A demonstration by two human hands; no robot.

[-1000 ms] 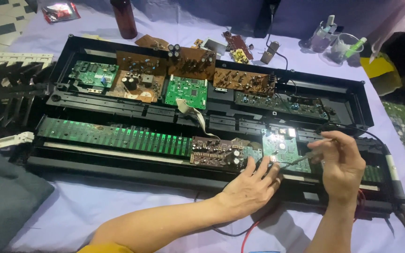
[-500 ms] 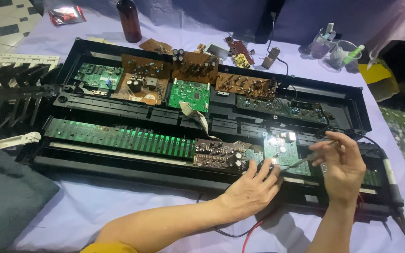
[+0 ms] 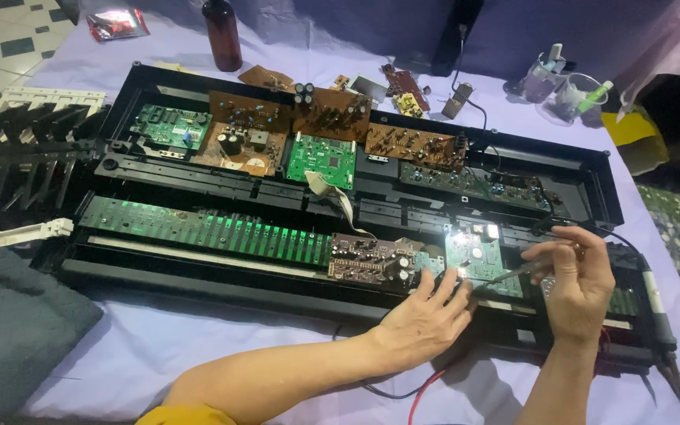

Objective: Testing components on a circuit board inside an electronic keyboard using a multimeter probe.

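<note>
The fingers [image 3: 554, 266] of the right hand [image 3: 580, 287] were pinched closed around a thin metal tool [image 3: 513, 273], held like a pen, its tip slanting down and left toward a small green circuit board [image 3: 474, 253] lit by a bright glare. The fingers [image 3: 450, 285] of the left hand [image 3: 425, 319] were spread open and flat, fingertips resting on the lower left corner of that small green board, gripping nothing. This board lay in the front right part of an opened black keyboard case [image 3: 592, 169], which stretched across a bench covered in pale lilac cloth [image 3: 222, 346]. Just left of the small green board sat a dark brown board [image 3: 367, 258] crowded with components, and further left ran a long green strip board [image 3: 206, 228] with rows of contacts. A flat grey ribbon cable [image 3: 336, 197] curved up from the brown board toward a bright green square board [image 3: 322, 159] in the rear half of the case. Several orange-brown boards [image 3: 332, 114] stood along the rear with it. Beyond the case, behind and to the left, stood a brown bottle [image 3: 222, 35]; behind and to the right stood clear plastic cups [image 3: 564, 90] holding small items. To the left of the case lay a rack of black keys [image 3: 21, 153], and a dark grey folded cloth [image 3: 17, 330] lay in front of that.
</note>
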